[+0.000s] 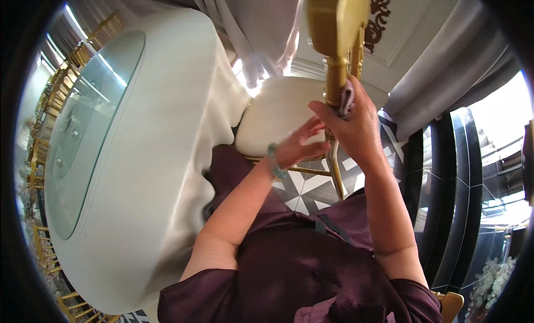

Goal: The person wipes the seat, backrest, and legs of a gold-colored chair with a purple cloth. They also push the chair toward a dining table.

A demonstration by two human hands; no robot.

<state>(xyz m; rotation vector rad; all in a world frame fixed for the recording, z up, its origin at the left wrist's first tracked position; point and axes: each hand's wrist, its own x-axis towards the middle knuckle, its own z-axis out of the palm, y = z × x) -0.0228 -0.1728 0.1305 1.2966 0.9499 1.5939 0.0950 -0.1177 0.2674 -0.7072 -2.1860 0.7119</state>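
Note:
A gold chair (335, 35) with a cream padded seat (279, 114) stands before me, its back rising towards the camera. My right hand (354, 118) is wrapped round a gold post of the chair's back, with a folded purplish cloth (346, 98) pressed between palm and post. Slightly blurred, my left hand (300, 143) is beside the lower part of the post, over the seat's near edge, its fingers apart; a green bangle (275, 161) circles that wrist. Whether its fingertips touch the post I cannot tell.
To the left stands a round table with a white cloth (167, 114) and a glass turntable (121, 102). More gold chairs (39, 162) line its far side. Grey curtains (442, 68) hang at the wall. Another gold chair (452, 304) is behind me at the lower right.

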